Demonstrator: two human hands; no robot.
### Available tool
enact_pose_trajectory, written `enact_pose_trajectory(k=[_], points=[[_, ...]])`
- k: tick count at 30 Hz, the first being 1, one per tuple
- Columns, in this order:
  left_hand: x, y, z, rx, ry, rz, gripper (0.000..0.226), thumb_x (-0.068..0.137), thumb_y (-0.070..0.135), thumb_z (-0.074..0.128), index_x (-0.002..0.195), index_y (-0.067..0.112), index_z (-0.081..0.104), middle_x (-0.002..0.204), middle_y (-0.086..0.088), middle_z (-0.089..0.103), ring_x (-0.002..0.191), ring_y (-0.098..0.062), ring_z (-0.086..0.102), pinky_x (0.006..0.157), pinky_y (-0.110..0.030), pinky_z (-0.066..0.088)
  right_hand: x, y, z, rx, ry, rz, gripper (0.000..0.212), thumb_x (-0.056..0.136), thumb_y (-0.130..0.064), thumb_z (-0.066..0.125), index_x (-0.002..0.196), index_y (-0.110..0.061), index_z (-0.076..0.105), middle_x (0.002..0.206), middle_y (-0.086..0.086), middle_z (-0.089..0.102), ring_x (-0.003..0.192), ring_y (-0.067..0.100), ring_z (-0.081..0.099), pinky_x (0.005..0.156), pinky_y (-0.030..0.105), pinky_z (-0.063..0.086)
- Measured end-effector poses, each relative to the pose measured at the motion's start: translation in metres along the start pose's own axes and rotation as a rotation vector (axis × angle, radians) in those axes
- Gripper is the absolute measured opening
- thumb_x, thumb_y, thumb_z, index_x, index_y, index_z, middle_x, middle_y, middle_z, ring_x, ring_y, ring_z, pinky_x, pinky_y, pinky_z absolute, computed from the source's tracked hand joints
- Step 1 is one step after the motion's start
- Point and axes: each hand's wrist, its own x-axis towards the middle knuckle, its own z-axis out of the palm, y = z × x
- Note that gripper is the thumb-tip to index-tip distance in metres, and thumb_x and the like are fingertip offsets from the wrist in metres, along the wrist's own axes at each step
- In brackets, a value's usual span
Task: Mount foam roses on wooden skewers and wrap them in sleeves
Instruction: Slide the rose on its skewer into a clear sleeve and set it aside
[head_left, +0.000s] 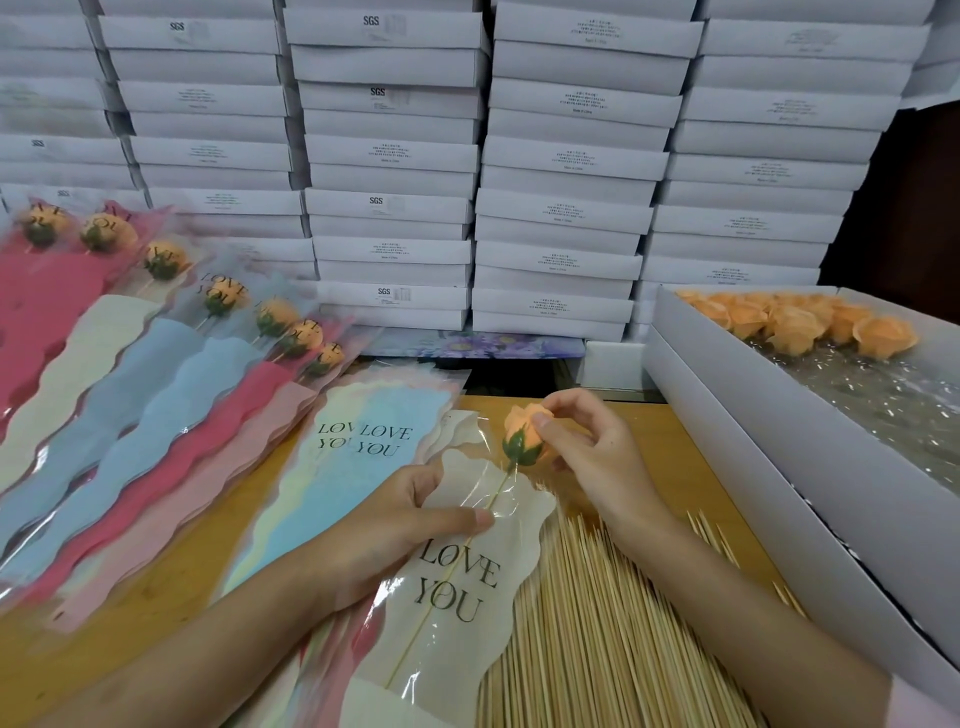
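Note:
An orange foam rose (524, 434) with green sepals sits on a wooden skewer (447, 577) that runs down inside a cream "LOVE YOU" sleeve (467, 613). My right hand (587, 457) pinches the rose head at the sleeve's top opening. My left hand (384, 535) grips the sleeve's left edge, thumb pressed on the clear film near the skewer. A heap of loose skewers (597, 634) lies under and right of the sleeve. An open white box (727, 415) at right holds several orange roses (800, 322).
Several wrapped roses (156, 338) in pink, blue and cream sleeves lie fanned out at left. A stack of unused sleeves (363, 441) lies in the middle on the wooden table (130, 613). White cartons (467, 156) are stacked high along the back.

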Motion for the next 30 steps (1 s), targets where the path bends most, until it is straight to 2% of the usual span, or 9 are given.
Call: enact_pose_trajectory(k=[3,7,12,14,18,21,24,27,30], points=[[0.0,0.0,0.001,-0.022,0.041,0.011,0.021,0.077,0.01,0.079,0.091,0.025,0.077,0.099,-0.009,0.076,0.086,-0.024,0.074,0.067,-0.027,0.057,-0.001,-0.002,0.002,0.037,-0.034,0.007,0.005,0.093,-0.009,0.061,0.097,-0.006,0.061,0.077,-0.014,0.071,0.067,-0.002,0.065,0.059,0.014,0.05],[-0.001,0.003,0.003,-0.023,0.056,0.01,0.022,0.074,0.011,0.077,0.092,0.023,0.077,0.096,-0.01,0.076,0.082,-0.024,0.074,0.065,-0.027,0.057,-0.003,-0.004,0.003,0.053,-0.071,0.009,0.001,0.094,-0.009,0.06,0.093,-0.008,0.061,0.075,-0.013,0.069,0.069,0.001,0.065,0.064,0.019,0.053],[-0.003,0.006,0.007,-0.034,0.109,0.045,0.033,0.065,0.013,0.076,0.068,0.045,0.075,0.082,-0.001,0.077,0.07,-0.018,0.074,0.057,-0.022,0.056,-0.006,-0.006,0.006,0.065,-0.115,0.012,0.003,0.094,-0.006,0.059,0.091,-0.007,0.06,0.082,-0.007,0.068,0.071,0.005,0.066,0.069,0.024,0.056],[-0.003,0.006,0.006,-0.032,0.094,0.037,0.029,0.068,0.009,0.081,0.079,0.036,0.078,0.087,-0.007,0.077,0.074,-0.022,0.074,0.059,-0.025,0.057,-0.006,-0.006,0.007,0.059,-0.132,-0.002,0.003,0.094,-0.003,0.058,0.092,-0.004,0.061,0.087,-0.003,0.068,0.072,0.005,0.067,0.068,0.023,0.056],[0.0,0.002,-0.001,-0.032,0.101,-0.01,0.027,0.072,0.006,0.081,0.096,0.016,0.075,0.095,-0.019,0.074,0.078,-0.029,0.074,0.062,-0.029,0.057,-0.007,-0.005,0.006,0.035,-0.184,-0.04,0.003,0.094,-0.007,0.059,0.093,-0.006,0.061,0.082,-0.014,0.068,0.072,0.0,0.066,0.064,0.014,0.05],[0.002,0.0,-0.003,-0.022,0.097,-0.014,0.034,0.071,0.01,0.079,0.104,0.01,0.071,0.099,-0.022,0.073,0.081,-0.031,0.073,0.064,-0.031,0.057,-0.009,-0.006,0.006,0.048,-0.229,-0.052,0.012,0.09,-0.017,0.067,0.095,-0.008,0.061,0.086,-0.011,0.07,0.076,0.008,0.07,0.068,0.019,0.053],[0.004,-0.003,-0.005,-0.035,0.082,0.02,0.028,0.075,0.014,0.076,0.103,0.012,0.073,0.101,-0.021,0.072,0.084,-0.03,0.072,0.068,-0.031,0.057,-0.009,-0.006,0.006,0.042,-0.23,-0.047,0.019,0.084,-0.022,0.072,0.094,-0.011,0.061,0.092,-0.005,0.072,0.082,0.018,0.073,0.072,0.024,0.057],[0.006,-0.001,-0.005,-0.067,0.043,0.069,0.033,0.091,0.03,0.062,0.115,0.009,0.07,0.114,-0.013,0.071,0.103,-0.021,0.069,0.08,-0.021,0.054,-0.007,-0.004,0.006,0.038,-0.203,-0.051,0.016,0.085,-0.017,0.073,0.092,-0.011,0.06,0.096,0.001,0.072,0.084,0.02,0.073,0.076,0.026,0.058],[0.009,-0.001,-0.003,-0.194,0.096,0.011,0.046,0.092,0.033,0.047,0.121,0.003,0.064,0.114,-0.014,0.071,0.103,-0.023,0.07,0.072,-0.021,0.055,-0.007,-0.003,0.004,0.015,-0.215,-0.058,0.015,0.085,-0.02,0.072,0.092,-0.014,0.06,0.095,-0.005,0.072,0.082,0.018,0.073,0.075,0.027,0.059]])
